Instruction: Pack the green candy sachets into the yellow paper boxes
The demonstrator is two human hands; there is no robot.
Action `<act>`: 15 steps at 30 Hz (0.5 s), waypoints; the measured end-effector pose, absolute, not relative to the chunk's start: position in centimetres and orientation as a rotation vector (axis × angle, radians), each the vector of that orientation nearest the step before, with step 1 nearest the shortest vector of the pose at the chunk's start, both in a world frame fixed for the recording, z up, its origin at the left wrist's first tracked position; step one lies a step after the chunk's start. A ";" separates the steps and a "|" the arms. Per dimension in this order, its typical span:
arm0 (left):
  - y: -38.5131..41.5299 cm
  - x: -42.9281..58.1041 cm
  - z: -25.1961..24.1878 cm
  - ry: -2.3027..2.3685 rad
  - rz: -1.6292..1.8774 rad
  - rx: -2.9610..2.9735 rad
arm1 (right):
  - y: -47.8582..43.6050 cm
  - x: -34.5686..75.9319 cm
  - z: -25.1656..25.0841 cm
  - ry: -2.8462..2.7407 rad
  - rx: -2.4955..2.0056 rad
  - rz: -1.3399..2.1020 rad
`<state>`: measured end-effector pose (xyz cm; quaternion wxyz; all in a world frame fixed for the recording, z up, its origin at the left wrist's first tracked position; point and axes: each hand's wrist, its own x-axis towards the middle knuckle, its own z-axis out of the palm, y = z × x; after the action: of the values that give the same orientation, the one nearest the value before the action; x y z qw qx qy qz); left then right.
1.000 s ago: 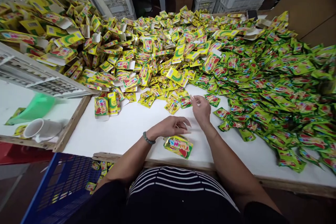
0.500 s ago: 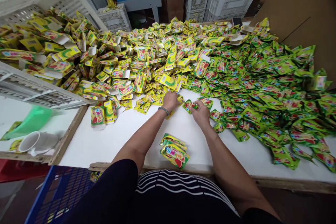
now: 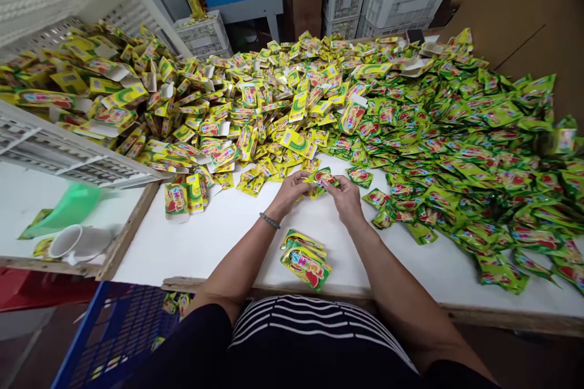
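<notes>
My right hand (image 3: 347,199) pinches a green candy sachet (image 3: 325,177) with a red fruit print. Close against it, my left hand (image 3: 288,194), with a beaded bracelet on the wrist, has its fingers closed on a yellow sachet (image 3: 314,191), partly hidden behind the green one. Just beyond my hands lie loose yellow sachets (image 3: 258,177). A single green sachet (image 3: 359,177) rests right of my right hand. Nearer my body, a few printed packs (image 3: 305,264) overlap on the white tabletop (image 3: 219,243).
Yellow cartons (image 3: 219,106) spill from a tipped white crate (image 3: 86,161) across the table's back. Green sachets (image 3: 456,152) are heaped at the right. At left are a white mug (image 3: 84,243) and a green scoop-like piece (image 3: 68,209); below sits a blue basket (image 3: 114,328).
My left hand has drawn back from the yellow sachets and come together with my right hand. The green sachet has shifted slightly left, now between both hands.
</notes>
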<state>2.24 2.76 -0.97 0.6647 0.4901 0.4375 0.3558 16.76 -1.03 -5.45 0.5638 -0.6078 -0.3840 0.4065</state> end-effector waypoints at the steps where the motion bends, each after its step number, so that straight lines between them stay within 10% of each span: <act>1: 2.7 2.2 -0.8 1.000 0.821 1.101 | -1.1 16.6 -5.2 -0.880 -1.408 0.999; 15: 11.1 1.5 2.4 1.291 0.459 2.490 | -1.1 17.8 -4.3 -0.797 -1.522 1.057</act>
<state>1.46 11.07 2.45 0.1491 0.8663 0.4491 0.1596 17.82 -1.06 -4.25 0.5330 -0.6385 -0.3342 0.4433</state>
